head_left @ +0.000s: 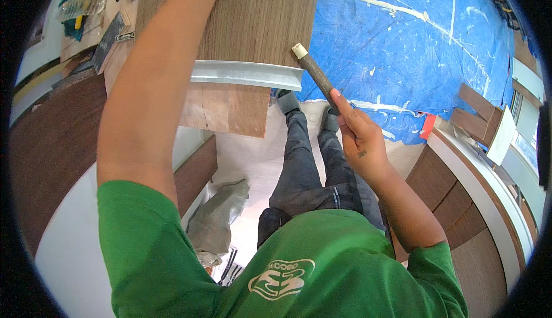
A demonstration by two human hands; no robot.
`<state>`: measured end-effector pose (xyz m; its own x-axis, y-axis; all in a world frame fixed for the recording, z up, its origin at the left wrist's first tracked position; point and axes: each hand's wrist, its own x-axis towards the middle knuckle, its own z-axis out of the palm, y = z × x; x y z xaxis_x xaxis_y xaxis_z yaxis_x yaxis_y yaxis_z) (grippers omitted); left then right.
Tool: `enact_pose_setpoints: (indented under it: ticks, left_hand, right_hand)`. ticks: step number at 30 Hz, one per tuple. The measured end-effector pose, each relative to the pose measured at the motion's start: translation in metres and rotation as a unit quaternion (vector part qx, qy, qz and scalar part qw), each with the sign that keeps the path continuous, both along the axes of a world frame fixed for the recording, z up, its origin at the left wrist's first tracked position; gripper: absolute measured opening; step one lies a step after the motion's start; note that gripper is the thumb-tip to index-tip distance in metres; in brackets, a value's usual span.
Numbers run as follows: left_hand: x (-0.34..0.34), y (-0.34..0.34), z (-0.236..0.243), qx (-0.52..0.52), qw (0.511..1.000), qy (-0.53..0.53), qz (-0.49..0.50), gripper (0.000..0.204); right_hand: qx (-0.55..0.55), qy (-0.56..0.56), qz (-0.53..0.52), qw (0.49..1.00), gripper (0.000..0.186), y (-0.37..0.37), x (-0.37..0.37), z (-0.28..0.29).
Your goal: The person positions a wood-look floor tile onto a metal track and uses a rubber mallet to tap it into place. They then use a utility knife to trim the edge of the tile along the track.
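My right hand (pixel 363 140) is closed round the near end of a dark, rough-textured rod with a pale tip (pixel 317 76). The index finger stretches along the rod, which slants up and left so that its tip is by the right edge of a brown wood-grain panel (pixel 261 19). What kind of tool the rod is, I cannot tell. My left forearm (pixel 152 76) reaches over the panel to the top edge of the picture, where the hand is cut off. A grey metal channel bar (pixel 247 75) lies across the panel's near end.
Plywood (pixel 215 108) shows below the bar. A blue sheet (pixel 391 48) with white streaks covers the floor to the right. Brown panel offcuts (pixel 474 114) lie on the right-hand cabinet. A crumpled sack (pixel 218 217) is by my legs, and tools and scraps crowd the upper left.
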<state>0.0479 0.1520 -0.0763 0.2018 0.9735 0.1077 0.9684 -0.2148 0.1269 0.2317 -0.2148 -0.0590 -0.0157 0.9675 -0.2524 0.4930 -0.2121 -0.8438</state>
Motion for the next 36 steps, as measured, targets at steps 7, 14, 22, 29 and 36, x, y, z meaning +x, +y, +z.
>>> enact_pose_setpoints:
  ticks: [7,14,22,29,36]
  left_hand:
    - [0.004,-0.007,0.011,-0.028,1.000,-0.003,0.003,0.071]
    - [0.004,-0.005,0.012,-0.033,0.999,0.004,0.000,0.071]
    - [0.008,-0.012,0.013,-0.012,1.000,-0.010,-0.007,0.070]
    - [-0.001,-0.009,0.022,-0.032,0.999,-0.008,-0.015,0.070]
    - [0.006,-0.012,0.016,-0.032,0.999,-0.029,-0.030,0.070]
  right_hand:
    - [0.019,-0.044,-0.023,0.999,0.073,0.059,-0.015,-0.009]
    - [0.010,-0.049,-0.016,0.999,0.072,0.025,-0.021,-0.006]
    - [0.061,-0.048,-0.080,0.994,0.071,0.101,-0.029,-0.023]
    - [0.005,-0.056,-0.037,0.998,0.069,0.042,-0.031,-0.005]
    - [0.064,-0.035,-0.094,0.993,0.071,0.106,-0.030,-0.021]
